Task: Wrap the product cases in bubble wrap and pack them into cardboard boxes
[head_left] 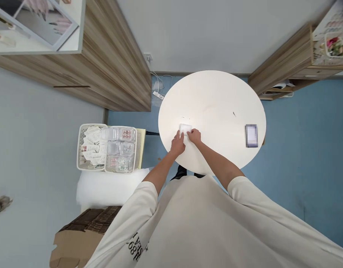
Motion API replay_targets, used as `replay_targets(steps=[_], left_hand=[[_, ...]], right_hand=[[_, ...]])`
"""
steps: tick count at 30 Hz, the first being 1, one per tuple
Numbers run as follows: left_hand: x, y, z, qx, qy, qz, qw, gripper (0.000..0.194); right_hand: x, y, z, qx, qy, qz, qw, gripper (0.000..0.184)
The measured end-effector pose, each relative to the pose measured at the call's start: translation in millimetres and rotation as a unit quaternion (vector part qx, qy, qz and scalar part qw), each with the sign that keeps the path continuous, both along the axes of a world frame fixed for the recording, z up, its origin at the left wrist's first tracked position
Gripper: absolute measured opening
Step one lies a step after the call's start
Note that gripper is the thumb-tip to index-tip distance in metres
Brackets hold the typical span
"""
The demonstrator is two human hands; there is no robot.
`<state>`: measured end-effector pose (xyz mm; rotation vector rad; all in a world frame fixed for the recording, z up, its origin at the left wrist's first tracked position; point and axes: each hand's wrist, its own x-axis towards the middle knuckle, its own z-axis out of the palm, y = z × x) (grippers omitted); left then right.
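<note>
white and thin-edged, the small packet [185, 128] lies on the round table [216, 100], left of its middle and close to the near edge. both arms reach forward, elbows slightly bent, and converge on it from either side. the left hand [177, 144] comes in from below and left, back of the hand up, two digits pointing forward and a little apart at the packet's near left part; whether they pinch it or only press on it, i cannot tell. the right hand [195, 137] angles in from the right, wrist turned inward, thumb and fingers drawn together, pinching the packet's near right corner. so the packet sits just ahead of the left fingertips and left of the right ones, with most of its top uncovered between and beyond the hands.
</note>
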<state>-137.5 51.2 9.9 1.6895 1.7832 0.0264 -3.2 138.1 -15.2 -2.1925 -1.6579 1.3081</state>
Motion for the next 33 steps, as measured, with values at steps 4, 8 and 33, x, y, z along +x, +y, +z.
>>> replay_targets(steps=[4,8,33], left_hand=[[-40.3,6.1,-1.7,0.017,0.028,0.000,0.999,0.083],[-67.5,11.4,-7.1,0.026,0.054,-0.006,0.998,0.086],[-29.4,-31.4,20.2,0.076,0.061,0.085,0.992,0.082]], right_hand=[[-42.8,15.8,-4.7,0.020,0.015,0.036,0.999,0.013],[-69.4,23.0,-6.0,0.033,0.021,0.073,0.997,0.014],[14.8,-42.8,26.1,0.070,-0.022,0.139,0.988,0.024]])
